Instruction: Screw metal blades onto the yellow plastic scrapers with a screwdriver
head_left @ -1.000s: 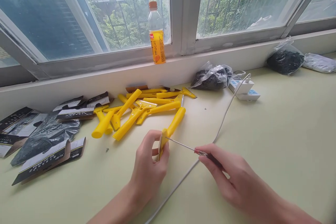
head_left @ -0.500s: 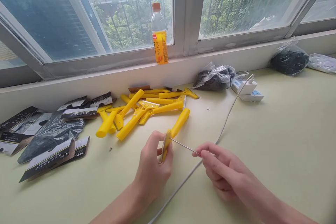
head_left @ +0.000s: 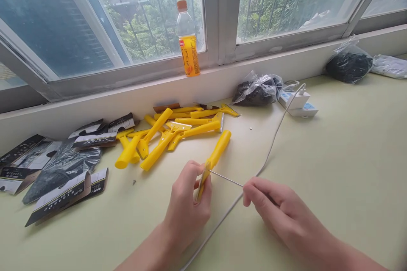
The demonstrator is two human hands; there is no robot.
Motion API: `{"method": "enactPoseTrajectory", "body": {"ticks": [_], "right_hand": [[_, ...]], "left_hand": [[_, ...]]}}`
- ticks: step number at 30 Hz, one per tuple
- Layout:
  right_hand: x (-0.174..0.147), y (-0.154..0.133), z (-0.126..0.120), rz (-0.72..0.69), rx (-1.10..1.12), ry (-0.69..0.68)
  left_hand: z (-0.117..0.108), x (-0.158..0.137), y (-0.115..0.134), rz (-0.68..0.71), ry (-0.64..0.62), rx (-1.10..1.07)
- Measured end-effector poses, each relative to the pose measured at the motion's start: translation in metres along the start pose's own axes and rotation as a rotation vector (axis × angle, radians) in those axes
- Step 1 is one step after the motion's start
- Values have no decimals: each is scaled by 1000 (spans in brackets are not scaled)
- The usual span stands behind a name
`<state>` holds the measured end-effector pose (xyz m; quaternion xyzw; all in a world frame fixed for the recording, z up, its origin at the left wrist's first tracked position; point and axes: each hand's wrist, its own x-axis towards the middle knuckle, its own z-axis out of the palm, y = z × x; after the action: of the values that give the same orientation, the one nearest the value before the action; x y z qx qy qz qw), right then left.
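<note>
My left hand (head_left: 189, 199) is closed around the head of a yellow scraper (head_left: 219, 149), whose handle points up and away to the right. Between the fingers and thumb of my right hand (head_left: 276, 207) is a screwdriver (head_left: 226, 178); its thin metal shaft reaches left, and the tip meets the scraper's head. My fingers hide the screwdriver's handle. Behind my left hand lies a pile of similar yellow scrapers (head_left: 159, 146). A small screw (head_left: 134, 182) rests on the table left of my hand, and another tiny metal piece (head_left: 251, 128) lies farther back at the right.
A grey cable (head_left: 229, 215) runs across the table beneath the screwdriver to a white power strip (head_left: 303, 111). Black cardboard packaging (head_left: 60, 197) is spread at the left. Bags of dark material (head_left: 257, 91) stand along the wall. An orange drink bottle (head_left: 190, 53) stands on the sill.
My right hand has turned, its fingers now covering the screwdriver's reddish handle end. The scraper has shifted slightly right and down in view. The camera view has moved a little.
</note>
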<state>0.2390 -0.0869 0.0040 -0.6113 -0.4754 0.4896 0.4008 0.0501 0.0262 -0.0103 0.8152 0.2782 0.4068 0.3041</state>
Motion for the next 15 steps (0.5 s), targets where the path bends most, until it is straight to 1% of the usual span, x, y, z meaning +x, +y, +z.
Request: {"method": "enactPoseTrajectory", "body": {"ticks": [2, 3, 4, 5, 6, 7, 9, 10, 11, 12, 13, 14, 15], "right_hand": [[-1, -9, 0, 227, 271, -105], [-1, -12, 0, 304, 371, -151], [-1, -13, 0, 336, 410, -168], [-1, -11, 1, 308, 380, -147], [-1, -8, 2, 218, 283, -90], [-1, -3, 3, 75, 140, -7], [-2, 9, 4, -287, -181, 181], [-2, 15, 4, -455, -318, 255], [-3, 21, 4, -587, -429, 311], [-3, 25, 3, -674, -509, 343], [-3, 27, 3, -715, -551, 355], [-4, 28, 3, -714, -556, 348], [-4, 28, 3, -683, -526, 322]], "left_hand": [[-1, 0, 0, 14, 1, 10], [-1, 1, 0, 19, 2, 16], [-1, 1, 0, 20, 4, 23], [-1, 1, 0, 22, 4, 30], [-1, 1, 0, 28, 0, 36], [0, 0, 1, 35, -4, 37], [2, -1, 3, 43, -17, 23], [3, -2, 5, 48, -26, 9], [3, -3, 6, 48, -33, -8], [4, -4, 6, 43, -36, -27], [5, -5, 7, 43, -40, -42], [5, -5, 7, 47, -45, -50], [5, -5, 7, 55, -48, -53]]}}
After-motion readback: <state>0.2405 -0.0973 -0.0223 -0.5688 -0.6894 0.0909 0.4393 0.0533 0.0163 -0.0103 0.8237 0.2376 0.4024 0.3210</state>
